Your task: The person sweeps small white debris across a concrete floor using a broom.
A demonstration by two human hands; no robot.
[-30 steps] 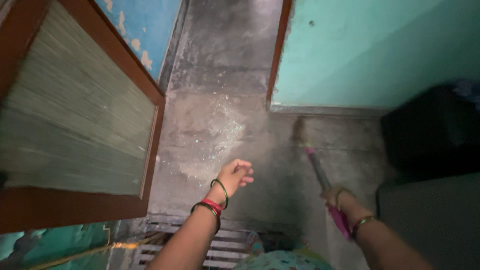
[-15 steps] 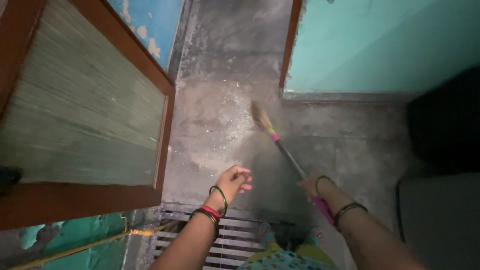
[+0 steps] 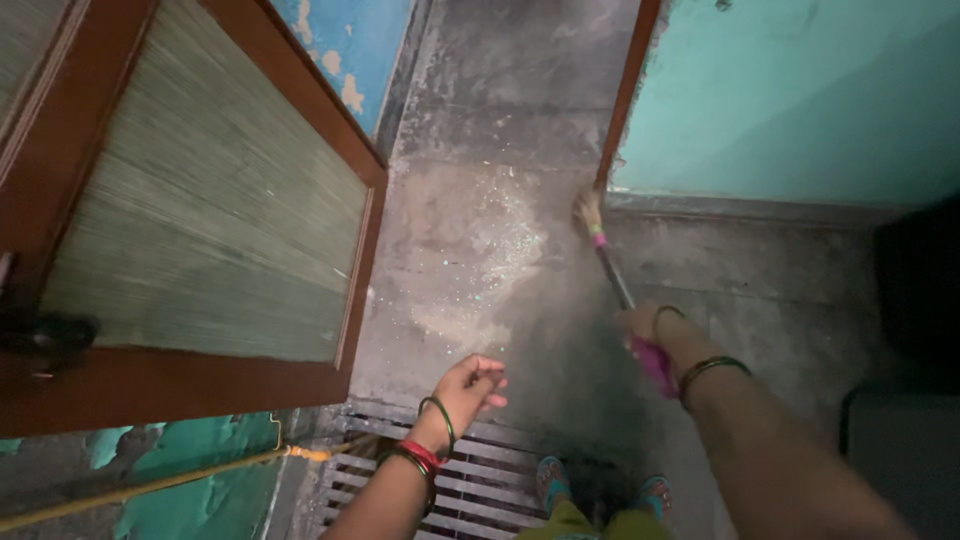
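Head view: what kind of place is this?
Likely a doorway passage in a house. Bare concrete floor with a dusty patch, an open wooden door, teal painted walls, and a floor drain grate. The right hand holds a broom.

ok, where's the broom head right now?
In the head view the broom head is right of centre on the concrete floor, at the foot of the brown door frame, beside the teal wall; the right hand holds the broom's handle.

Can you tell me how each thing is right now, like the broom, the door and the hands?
Broom: tilted, bristles on the floor by the teal wall's corner.
Right hand: gripping the broom handle.
Left hand: empty, fingers curled.
Door: swung open.
Floor: dusty, with glittery specks.
Floor grate: underfoot.
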